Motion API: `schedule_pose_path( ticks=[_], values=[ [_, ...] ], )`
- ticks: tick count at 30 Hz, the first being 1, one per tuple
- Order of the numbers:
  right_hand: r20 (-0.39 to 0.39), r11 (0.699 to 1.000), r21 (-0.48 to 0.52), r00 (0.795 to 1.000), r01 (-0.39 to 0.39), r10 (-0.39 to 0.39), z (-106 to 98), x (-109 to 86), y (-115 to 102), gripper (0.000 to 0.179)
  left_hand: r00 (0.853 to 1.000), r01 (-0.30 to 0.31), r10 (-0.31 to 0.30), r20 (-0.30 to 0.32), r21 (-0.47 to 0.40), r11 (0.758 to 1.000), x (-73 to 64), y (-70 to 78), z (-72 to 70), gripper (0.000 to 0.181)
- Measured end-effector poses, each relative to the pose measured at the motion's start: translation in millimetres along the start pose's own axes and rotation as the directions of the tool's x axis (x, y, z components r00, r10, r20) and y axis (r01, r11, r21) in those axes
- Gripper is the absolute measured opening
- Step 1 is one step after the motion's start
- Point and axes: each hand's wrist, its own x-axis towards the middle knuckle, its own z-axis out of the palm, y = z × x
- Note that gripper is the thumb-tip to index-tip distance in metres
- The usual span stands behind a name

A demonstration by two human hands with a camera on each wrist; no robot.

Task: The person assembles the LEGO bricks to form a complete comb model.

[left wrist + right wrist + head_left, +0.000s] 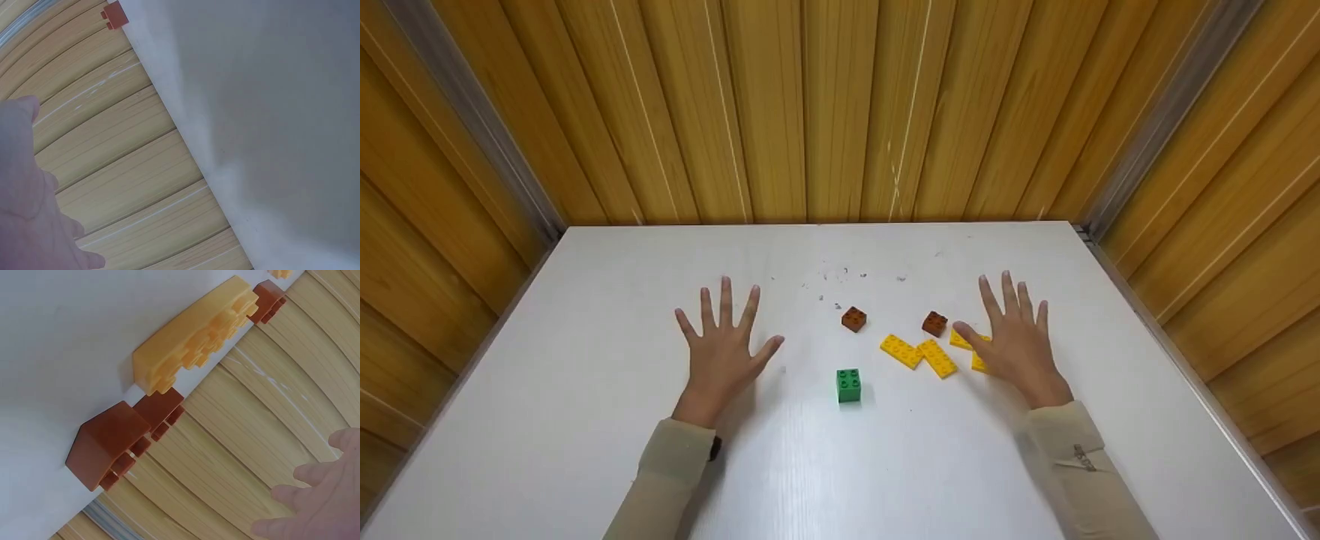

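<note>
My left hand (721, 360) is held over the left of the white table, fingers spread and holding nothing. In the head view, a green brick (848, 385) stands on the table between my two hands, nearer the left one. On the right, my right hand (1020, 349) spreads its fingers over two yellow bricks (960, 339), covering them partly. Beside its thumb sits a brown brick (934, 323); another brown brick (853, 319) lies further left. Two more yellow bricks (901, 352) lie end to end nearby. The right wrist view shows a yellow brick (191, 337) and brown bricks (109, 444) close up.
Small dark specks (863, 275) dot the far part of the white table (622, 300). Yellow-brown panelled walls (840, 112) rise behind the table and along both sides, with grey metal posts (480, 112) at the corners.
</note>
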Motion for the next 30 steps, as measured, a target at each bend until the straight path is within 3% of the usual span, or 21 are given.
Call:
schedule_pose_path(
  ticks=[6, 11, 13, 17, 22, 26, 30],
  values=[
    [0.037, 0.994, 0.099, 0.999, 0.036, -0.04, -1.7, 1.4, -2.3, 0.081, 0.99, 0.01, 0.017, 0.14, -0.191, 0.982, -2.8, 3.6, -5.8, 0.083],
    [0.072, 0.96, 0.276, 0.995, 0.051, -0.074, -4.3, 0.1, -5.0, 0.081, 0.963, 0.023, 0.085, 0.257, -0.392, 0.92, -7.1, 6.8, -7.5, 0.085],
    [0.084, 0.932, 0.358, 0.992, 0.058, -0.095, -5.1, 0.1, -5.3, 0.081, 0.949, 0.03, 0.123, 0.29, -0.473, 0.881, -9.1, 7.9, -7.1, 0.086],
    [0.11, 0.88, 0.47, 0.985, 0.069, -0.136, -3.5, 1.4, -4.5, 0.079, 0.922, 0.063, 0.193, 0.335, -0.623, 0.78, -13.0, 11.5, -2.7, 0.088],
    [0.16, 0.85, 0.523, 0.974, 0.056, -0.163, 2.9, 5.9, -0.6, 0.074, 0.892, 0.116, 0.249, 0.378, -0.723, 0.682, -18.2, 17.4, 4.6, 0.086],
    [0.203, 0.831, 0.554, 0.961, 0.044, -0.186, 5.9, 9.1, 0.9, 0.07, 0.866, 0.105, 0.335, 0.372, -0.789, 0.606, -21.0, 22.8, 8.2, 0.08],
    [0.218, 0.815, 0.577, 0.952, 0.052, -0.215, 6.0, 11.0, 0.0, 0.067, 0.836, 0.13, 0.403, 0.373, -0.848, 0.514, -21.4, 29.2, 14.9, 0.077]
  ],
)
